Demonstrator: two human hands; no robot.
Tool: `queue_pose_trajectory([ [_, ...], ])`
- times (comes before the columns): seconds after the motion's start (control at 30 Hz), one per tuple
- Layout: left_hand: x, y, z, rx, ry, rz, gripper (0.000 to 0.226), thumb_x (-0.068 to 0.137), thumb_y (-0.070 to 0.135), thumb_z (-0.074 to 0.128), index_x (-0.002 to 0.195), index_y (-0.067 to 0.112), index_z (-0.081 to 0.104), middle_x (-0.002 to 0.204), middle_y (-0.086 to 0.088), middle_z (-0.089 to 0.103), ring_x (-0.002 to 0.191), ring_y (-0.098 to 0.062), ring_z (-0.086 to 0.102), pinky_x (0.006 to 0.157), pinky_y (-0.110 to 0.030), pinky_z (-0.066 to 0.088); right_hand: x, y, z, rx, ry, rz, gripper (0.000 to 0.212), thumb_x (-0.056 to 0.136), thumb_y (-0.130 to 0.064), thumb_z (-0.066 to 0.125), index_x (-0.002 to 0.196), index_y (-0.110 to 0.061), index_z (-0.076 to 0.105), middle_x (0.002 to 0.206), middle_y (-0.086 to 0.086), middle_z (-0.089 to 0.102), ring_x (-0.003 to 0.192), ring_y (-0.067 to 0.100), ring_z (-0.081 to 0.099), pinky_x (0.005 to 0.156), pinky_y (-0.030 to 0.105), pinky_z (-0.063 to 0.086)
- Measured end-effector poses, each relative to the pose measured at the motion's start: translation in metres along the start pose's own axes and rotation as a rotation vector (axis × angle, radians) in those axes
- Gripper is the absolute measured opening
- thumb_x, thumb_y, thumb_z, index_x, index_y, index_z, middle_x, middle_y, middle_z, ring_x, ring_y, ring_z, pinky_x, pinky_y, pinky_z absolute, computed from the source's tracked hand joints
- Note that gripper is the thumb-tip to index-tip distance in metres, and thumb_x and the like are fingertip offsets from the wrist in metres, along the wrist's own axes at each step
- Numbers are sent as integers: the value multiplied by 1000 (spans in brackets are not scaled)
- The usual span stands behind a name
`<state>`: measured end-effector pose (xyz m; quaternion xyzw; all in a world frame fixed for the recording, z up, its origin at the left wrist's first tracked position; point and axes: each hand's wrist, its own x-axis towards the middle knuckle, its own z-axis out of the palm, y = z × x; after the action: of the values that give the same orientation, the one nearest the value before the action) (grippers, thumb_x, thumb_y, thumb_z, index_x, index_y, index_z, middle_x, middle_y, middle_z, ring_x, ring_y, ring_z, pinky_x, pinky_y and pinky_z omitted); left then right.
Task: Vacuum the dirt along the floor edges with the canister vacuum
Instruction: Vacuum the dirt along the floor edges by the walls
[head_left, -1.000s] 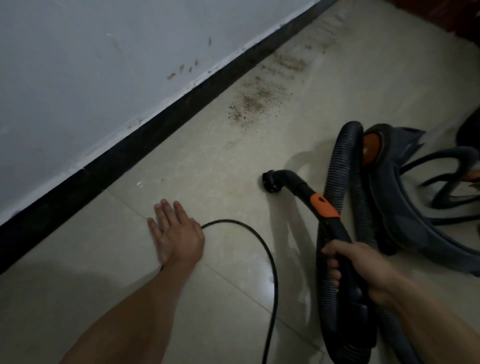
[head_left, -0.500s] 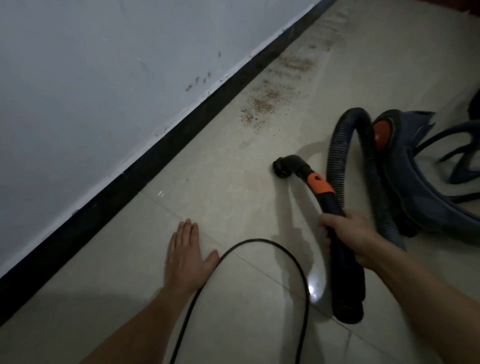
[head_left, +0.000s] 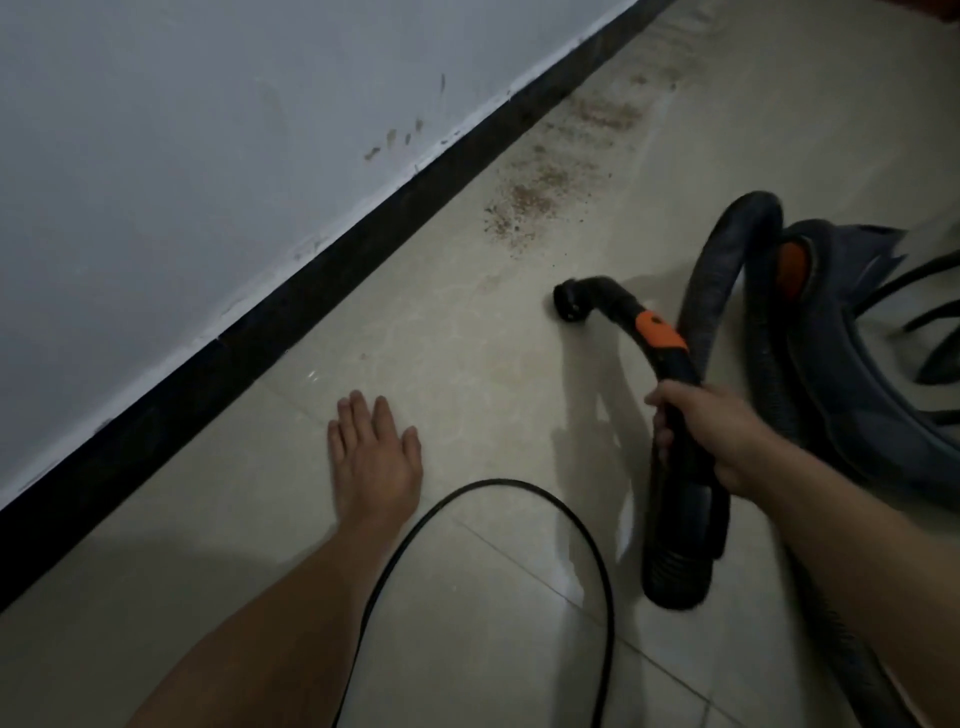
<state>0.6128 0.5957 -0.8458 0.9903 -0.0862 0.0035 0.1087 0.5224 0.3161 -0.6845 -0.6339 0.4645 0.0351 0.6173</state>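
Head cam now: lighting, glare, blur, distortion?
Head view: dim, flat light; small glare streak on the glossy beige tile floor near the black ribbed hose end; soft shadow beside the black curved wand with orange button; dark grey canister vacuum smeared at the right edge; black baseboard bows slightly from the wide-angle lens; brown dirt patch along it reads clearly.

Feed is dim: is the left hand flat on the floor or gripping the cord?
Flat: left hand lies, fingers straight, on the tile; the cord curves beside it.

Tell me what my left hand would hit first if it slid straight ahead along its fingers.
Probably the black baseboard under the wall; only bare floor tile lies between it and the left hand.
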Motion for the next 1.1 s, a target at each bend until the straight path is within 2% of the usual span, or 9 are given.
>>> queue_pose_trajectory([
  [0.13, -1, 1, -1, 28, 17, -8, 61, 95, 39, 28, 140, 2, 44, 148, -25, 36, 139, -37, 31, 115, -48, 23, 25, -31, 44, 8, -57, -62, 11, 84, -5, 60, 78, -10, 53, 59, 8, 45, 36, 16, 42, 39, 23, 39],
  [0.27, -2, 1, -2, 55, -4, -15, 61, 96, 41, 26, 142, 3, 42, 151, -23, 33, 141, -34, 28, 116, -46, 22, 25, -34, 77, -143, -221, -86, 8, 83, -3, 63, 84, -6, 55, 58, 7, 46, 42, 18, 42, 40, 25, 38],
  [0.47, 2, 4, -2, 60, -9, -35, 61, 96, 41, 27, 142, 4, 43, 151, -22, 33, 142, -33, 28, 116, -46, 22, 76, -57, 72, -8, 68, -116, 12, 79, -3, 63, 74, -9, 53, 56, 8, 47, 37, 18, 42, 40, 23, 39],
  [0.87, 5, 6, -4, 62, -29, -56, 62, 94, 41, 27, 139, 4, 48, 152, -20, 34, 143, -31, 28, 114, -46, 20, 140, -100, 134, 100, -106, -45, 11, 77, -7, 61, 83, -10, 53, 55, 4, 47, 39, 15, 45, 45, 25, 44],
  [1.1, 6, 3, -4, 66, -32, -53, 60, 94, 41, 29, 138, 5, 50, 151, -19, 35, 142, -30, 29, 114, -46, 21, 151, -120, 138, -57, -204, -69, 12, 76, -7, 62, 82, -10, 53, 55, 5, 49, 41, 16, 45, 46, 26, 45],
])
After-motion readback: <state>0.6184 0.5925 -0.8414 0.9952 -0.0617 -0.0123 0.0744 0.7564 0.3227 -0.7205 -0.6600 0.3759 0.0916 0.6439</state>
